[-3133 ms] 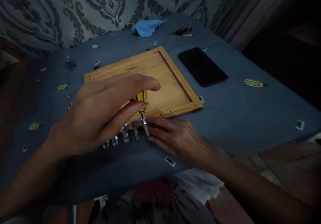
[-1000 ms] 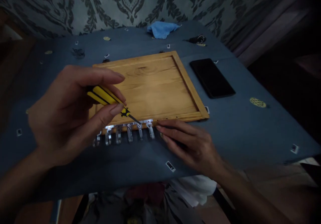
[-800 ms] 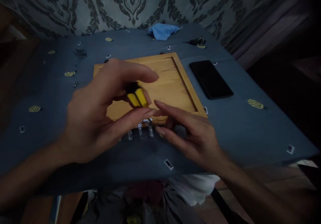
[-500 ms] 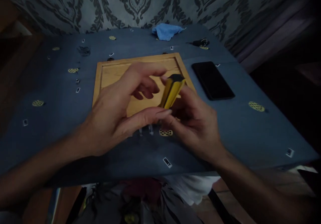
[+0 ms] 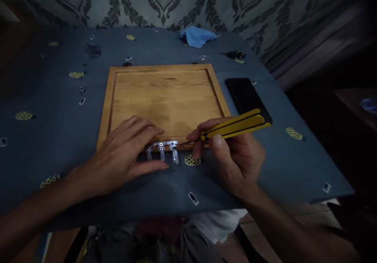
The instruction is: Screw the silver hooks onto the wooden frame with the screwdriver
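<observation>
Screwdriver (image 5: 232, 127) in closed fingers of right hand (image 5: 240, 160); left hand (image 5: 123, 153) half-open over metal hooks (image 5: 175, 157)

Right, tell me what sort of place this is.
Probably a room in a home: a blue tablecloth with yellow prints, a grey scroll-patterned curtain or wallpaper behind it, and a flat black phone beside the rectangular framed wooden board.
</observation>
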Available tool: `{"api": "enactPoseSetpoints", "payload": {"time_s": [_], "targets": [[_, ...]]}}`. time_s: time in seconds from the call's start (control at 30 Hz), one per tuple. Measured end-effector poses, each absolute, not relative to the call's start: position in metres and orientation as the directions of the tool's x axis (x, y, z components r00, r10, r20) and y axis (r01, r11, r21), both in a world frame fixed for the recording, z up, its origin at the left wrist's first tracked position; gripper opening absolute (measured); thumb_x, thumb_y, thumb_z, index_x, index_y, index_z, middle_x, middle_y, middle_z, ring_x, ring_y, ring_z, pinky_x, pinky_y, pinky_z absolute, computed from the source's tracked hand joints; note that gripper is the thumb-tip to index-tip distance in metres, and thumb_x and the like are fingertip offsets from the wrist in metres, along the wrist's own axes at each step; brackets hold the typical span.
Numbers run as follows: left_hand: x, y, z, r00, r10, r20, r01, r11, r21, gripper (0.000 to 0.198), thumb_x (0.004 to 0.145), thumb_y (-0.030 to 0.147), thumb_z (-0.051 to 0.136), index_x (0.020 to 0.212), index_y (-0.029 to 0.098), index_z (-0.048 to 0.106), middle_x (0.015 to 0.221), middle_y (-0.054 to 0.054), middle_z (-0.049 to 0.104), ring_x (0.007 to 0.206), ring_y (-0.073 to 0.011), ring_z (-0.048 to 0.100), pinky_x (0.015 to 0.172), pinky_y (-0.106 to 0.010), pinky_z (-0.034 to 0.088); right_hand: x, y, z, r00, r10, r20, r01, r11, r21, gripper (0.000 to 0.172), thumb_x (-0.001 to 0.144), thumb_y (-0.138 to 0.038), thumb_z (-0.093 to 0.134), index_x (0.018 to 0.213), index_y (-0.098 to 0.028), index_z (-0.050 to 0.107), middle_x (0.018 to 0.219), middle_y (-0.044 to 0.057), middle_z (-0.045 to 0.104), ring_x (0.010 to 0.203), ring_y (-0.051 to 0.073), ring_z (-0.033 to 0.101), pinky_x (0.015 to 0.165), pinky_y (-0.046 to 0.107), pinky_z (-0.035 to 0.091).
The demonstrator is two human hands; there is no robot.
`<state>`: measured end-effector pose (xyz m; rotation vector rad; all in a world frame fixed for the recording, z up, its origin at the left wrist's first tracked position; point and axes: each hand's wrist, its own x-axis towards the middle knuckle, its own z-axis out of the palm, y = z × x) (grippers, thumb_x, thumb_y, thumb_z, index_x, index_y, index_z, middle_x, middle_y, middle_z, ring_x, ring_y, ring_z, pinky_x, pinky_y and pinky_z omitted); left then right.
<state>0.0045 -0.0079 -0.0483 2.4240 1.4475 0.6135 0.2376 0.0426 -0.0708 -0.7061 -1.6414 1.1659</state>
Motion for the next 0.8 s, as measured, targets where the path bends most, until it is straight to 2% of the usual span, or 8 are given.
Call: {"api": "enactPoseSetpoints", "payload": {"time_s": [0.1, 0.2, 0.43, 0.57, 0.67, 0.8], "targets": [[0.006, -0.01, -0.055, 0.451, 0.861, 0.232, 0.814, -0.504, 0.289, 0.052, 0.099, 0.061, 0.056, 0.121, 0.014, 0.061, 0.113, -0.011, 0.067, 0.107, -0.0291, 0.06, 0.094, -0.044, 0.051, 0.236, 0.041, -0.074, -0.374, 0.846, 0.379, -0.082, 0.377, -0.922, 0.015, 0.104, -0.038, 0.06, 0.111, -0.027, 0.067, 0.094, 0.0, 0.075, 0.061, 0.011, 0.068, 0.057, 0.028, 0.059], [0.006, -0.012, -0.058, 0.462, 0.852, 0.247, 0.824, -0.515, 0.236, 0.052, 0.1, 0.061, 0.054, 0.121, 0.014, 0.062, 0.114, -0.012, 0.066, 0.107, -0.0298, 0.058, 0.095, -0.044, 0.05, 0.234, 0.041, -0.076, -0.39, 0.837, 0.384, -0.081, 0.384, -0.92, 0.013, 0.104, -0.035, 0.06, 0.112, -0.026, 0.067, 0.095, 0.0, 0.075, 0.063, 0.011, 0.069, 0.06, 0.028, 0.06], [0.003, -0.014, -0.056, 0.446, 0.864, 0.233, 0.814, -0.5, 0.296, 0.043, 0.1, 0.053, 0.059, 0.119, 0.015, 0.064, 0.114, -0.011, 0.067, 0.106, -0.0298, 0.06, 0.094, -0.045, 0.05, 0.232, 0.041, -0.077, -0.412, 0.82, 0.398, -0.11, 0.388, -0.915, 0.013, 0.105, -0.032, 0.059, 0.114, -0.026, 0.066, 0.095, 0.0, 0.074, 0.065, 0.012, 0.07, 0.06, 0.029, 0.06], [0.002, -0.014, -0.058, 0.413, 0.88, 0.234, 0.815, -0.472, 0.337, 0.036, 0.1, 0.051, 0.06, 0.117, 0.02, 0.065, 0.114, -0.01, 0.068, 0.106, -0.0291, 0.061, 0.093, -0.044, 0.051, 0.233, 0.041, -0.077, -0.42, 0.822, 0.385, -0.066, 0.396, -0.916, 0.012, 0.104, -0.032, 0.059, 0.113, -0.027, 0.065, 0.094, 0.0, 0.074, 0.066, 0.013, 0.07, 0.064, 0.031, 0.06], [0.001, -0.011, -0.052, 0.372, 0.882, 0.29, 0.785, -0.466, 0.407, 0.027, 0.101, 0.044, 0.061, 0.117, 0.023, 0.065, 0.11, -0.007, 0.069, 0.103, -0.026, 0.063, 0.089, -0.04, 0.053, 0.234, 0.042, -0.076, -0.443, 0.815, 0.373, -0.013, 0.41, -0.912, 0.012, 0.104, -0.036, 0.059, 0.109, -0.026, 0.064, 0.093, 0.0, 0.075, 0.064, 0.013, 0.069, 0.062, 0.031, 0.059], [0.004, -0.005, -0.026, 0.329, 0.875, 0.356, 0.705, -0.478, 0.523, 0.021, 0.102, 0.031, 0.061, 0.12, 0.02, 0.064, 0.108, -0.006, 0.07, 0.103, -0.0201, 0.068, 0.088, -0.032, 0.057, 0.234, 0.045, -0.07, -0.478, 0.789, 0.386, 0.044, 0.461, -0.886, 0.015, 0.103, -0.039, 0.06, 0.106, -0.025, 0.065, 0.089, 0.0, 0.075, 0.064, 0.014, 0.071, 0.061, 0.03, 0.058]]}}
